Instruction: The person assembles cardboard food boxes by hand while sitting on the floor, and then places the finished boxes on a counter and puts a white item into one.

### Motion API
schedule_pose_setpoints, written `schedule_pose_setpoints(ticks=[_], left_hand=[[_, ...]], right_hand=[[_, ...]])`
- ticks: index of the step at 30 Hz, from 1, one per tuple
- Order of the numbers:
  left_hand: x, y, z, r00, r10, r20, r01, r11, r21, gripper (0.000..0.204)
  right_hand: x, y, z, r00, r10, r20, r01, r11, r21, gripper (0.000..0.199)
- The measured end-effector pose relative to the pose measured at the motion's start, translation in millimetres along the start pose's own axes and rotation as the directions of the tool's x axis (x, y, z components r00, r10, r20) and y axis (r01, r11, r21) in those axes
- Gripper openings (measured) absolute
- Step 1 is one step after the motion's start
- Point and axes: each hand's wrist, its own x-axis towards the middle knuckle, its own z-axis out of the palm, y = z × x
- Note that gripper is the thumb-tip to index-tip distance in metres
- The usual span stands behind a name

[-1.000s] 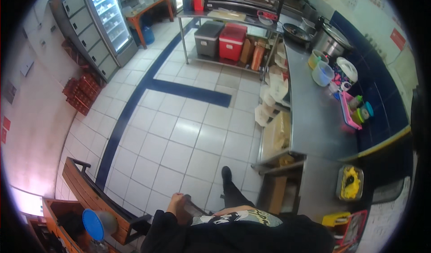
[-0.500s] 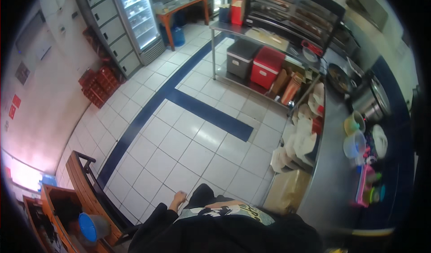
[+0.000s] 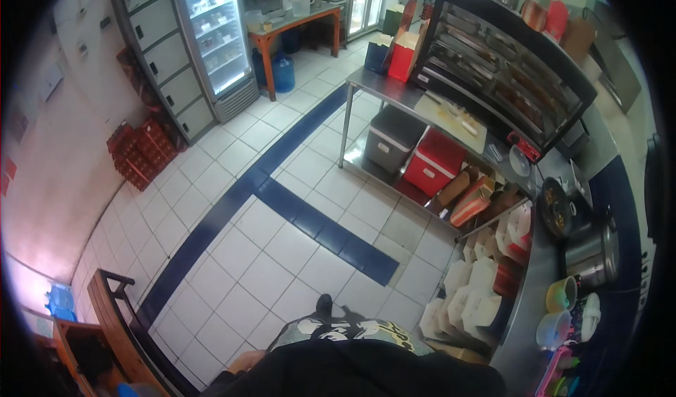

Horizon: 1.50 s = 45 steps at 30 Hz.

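Observation:
A bit of my left hand or wrist [image 3: 246, 360] shows at the lower edge, beside the dark sleeve and the printed front of my clothing [image 3: 345, 330]. Its fingers are hidden, and no held object can be made out. My right hand is out of sight. One dark shoe [image 3: 324, 305] points forward on the white tiles. To my right, nearest my body, stacks of white folded food boxes [image 3: 472, 305] stand beside a steel counter [image 3: 517, 341].
Ahead, a steel table [image 3: 394, 94] carries a cutting board [image 3: 451, 121] and a glass display case [image 3: 493, 62]; a red cooler [image 3: 434, 161] sits on its lower shelf. A pot [image 3: 593, 253] and a pan [image 3: 556, 207] stand right. A wooden bench [image 3: 127, 326] lies left, red crates [image 3: 144, 154] beyond.
The view has shifted forward and tilted up, showing more of the display case. My left hand has dropped back toward the lower edge, and my right forearm has left the picture.

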Motion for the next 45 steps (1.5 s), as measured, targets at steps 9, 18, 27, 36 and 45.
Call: schedule_pose_setpoints(ticks=[9, 18, 27, 36, 45], left_hand=[[116, 301, -82, 0.984, 0.175, -0.015, -0.175, 0.984, 0.015, 0.049], [166, 495, -169, 0.963, 0.202, -0.181, -0.224, 0.968, -0.115, 0.05], [159, 657, -257, 0.986, 0.16, -0.053, -0.168, 0.926, -0.339, 0.051], [198, 877, -368, 0.986, 0.112, 0.121, -0.067, 0.942, -0.328, 0.053], [224, 1084, -429, 0.928, 0.061, 0.369, 0.101, 0.909, -0.405, 0.055]], right_hand=[[105, -224, -87, 0.983, -0.177, 0.054, 0.174, 0.983, 0.052, 0.031], [239, -419, -163, 0.932, -0.309, 0.189, 0.337, 0.932, -0.135, 0.029], [332, -562, -207, 0.923, -0.344, 0.172, 0.374, 0.909, -0.187, 0.028], [416, -683, -242, 0.967, -0.246, 0.069, 0.255, 0.93, -0.265, 0.029], [480, -753, -324, 0.782, -0.343, 0.52, -0.271, 0.565, 0.779, 0.025]])
